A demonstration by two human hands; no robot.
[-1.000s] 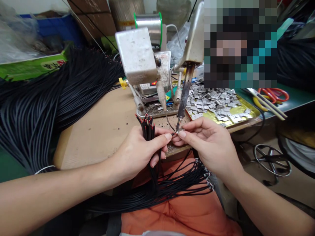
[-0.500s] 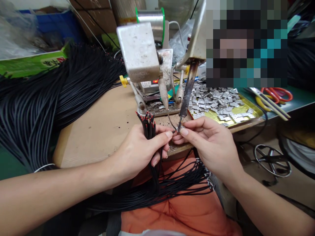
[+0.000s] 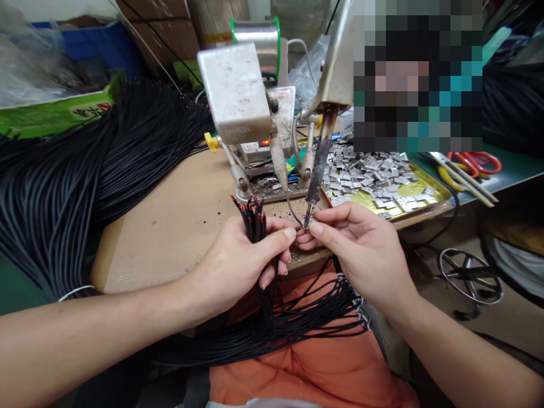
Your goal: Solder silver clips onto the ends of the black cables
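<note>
My left hand (image 3: pixel 259 249) is closed round a bundle of black cables (image 3: pixel 254 221) with red wire ends sticking up. Its thumb and finger pinch one cable end, pointed right at the soldering iron tip (image 3: pixel 307 218). My right hand (image 3: pixel 357 243) pinches a small silver metal piece (image 3: pixel 312 222), mostly hidden by the fingers, right under the tip. The soldering iron (image 3: pixel 321 158) hangs down from a metal holder. Beside it a solder feed nozzle (image 3: pixel 279 164) leads a thin strand toward the tip. Cables with metal pieces on their ends (image 3: pixel 361 311) lie across the lap.
A yellow tray (image 3: pixel 440 195) of silver metal pieces stands right of the iron. Scissors (image 3: pixel 476 164) lie beyond it. A large heap of black cables (image 3: pixel 106 153) covers the table's left. A solder spool (image 3: pixel 257 48) stands behind. A co-worker, blurred out, sits across.
The view has shifted slightly. Both hands keep their grips at the iron tip, with hardly any movement.
</note>
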